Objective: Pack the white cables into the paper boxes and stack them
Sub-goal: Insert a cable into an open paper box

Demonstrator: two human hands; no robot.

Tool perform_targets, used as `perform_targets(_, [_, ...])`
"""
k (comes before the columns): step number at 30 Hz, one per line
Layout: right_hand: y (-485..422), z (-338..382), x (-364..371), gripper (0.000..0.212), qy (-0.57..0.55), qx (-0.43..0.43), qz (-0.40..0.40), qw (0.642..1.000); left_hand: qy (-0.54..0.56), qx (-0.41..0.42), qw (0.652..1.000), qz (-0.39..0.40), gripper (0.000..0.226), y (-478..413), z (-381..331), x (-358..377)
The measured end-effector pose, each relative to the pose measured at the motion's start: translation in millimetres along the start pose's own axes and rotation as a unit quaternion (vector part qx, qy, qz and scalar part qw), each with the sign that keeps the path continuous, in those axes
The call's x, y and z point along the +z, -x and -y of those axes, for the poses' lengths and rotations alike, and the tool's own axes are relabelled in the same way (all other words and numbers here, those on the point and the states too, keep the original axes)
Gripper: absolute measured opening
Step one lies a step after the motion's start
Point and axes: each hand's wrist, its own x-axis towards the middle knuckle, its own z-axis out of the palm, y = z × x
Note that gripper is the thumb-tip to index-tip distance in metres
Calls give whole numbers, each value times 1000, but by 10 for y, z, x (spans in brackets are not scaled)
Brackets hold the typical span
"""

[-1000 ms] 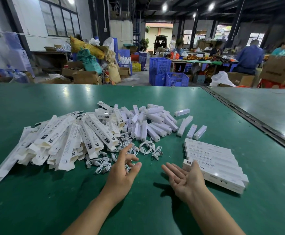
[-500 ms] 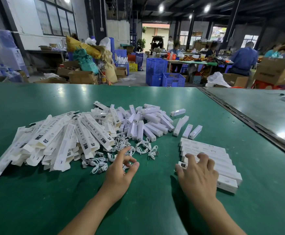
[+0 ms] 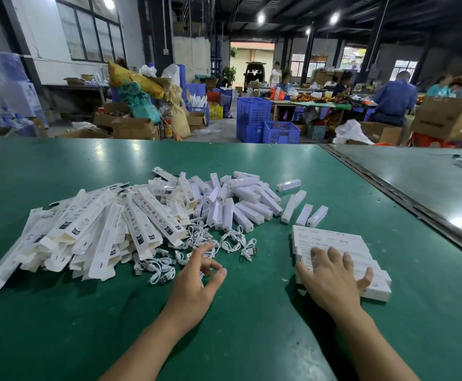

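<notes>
The right hand [image 3: 331,276] lies flat on the stack of packed boxes [image 3: 331,240], fingers straight and spread, gripping nothing; the thumb reaches past the stack's near left corner and the little finger points toward its right end. The left hand [image 3: 197,279] hovers with its fingers half curled over the near edge of the white cables [image 3: 232,243]; whether they already pinch one I cannot tell. The cables lie in loose coils just beyond and to either side of those fingertips; the heap of flat paper boxes [image 3: 100,229] spreads further left of them, and a pile of small white blocks [image 3: 241,204] sits beyond the cables.

The stack under the right palm is staggered, not square; my judgement is that an off-centre push could fan the top boxes toward the little-finger side, or slide the whole stack across the smooth green table [image 3: 252,339]. The coils overlap and touch; a quick pick by the left fingers would likely drag neighbouring cables along, or catch a plug on another loop. The flat boxes lean on one another; pulling one from beneath may spill the heap onto the cables.
</notes>
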Motion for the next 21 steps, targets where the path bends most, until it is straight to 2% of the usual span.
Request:
perform_targets(9, [-82,-119,8,48,-4,-31,-53,998,0,-5,1000,6,43,7,-13,-15])
perform_targets(13, [-13,-88,52,64,15,-46,-79,996,0,-2,1000,1,42,8,-18,-13])
perform_targets(17, [20,4,141,56,3,-60,-63,996,-2,-2,1000,-1,42,13,-41,-15])
perform_targets(21, [-2,7,156,52,-63,-58,-59,995,6,-5,1000,-23,41,7,-43,-26])
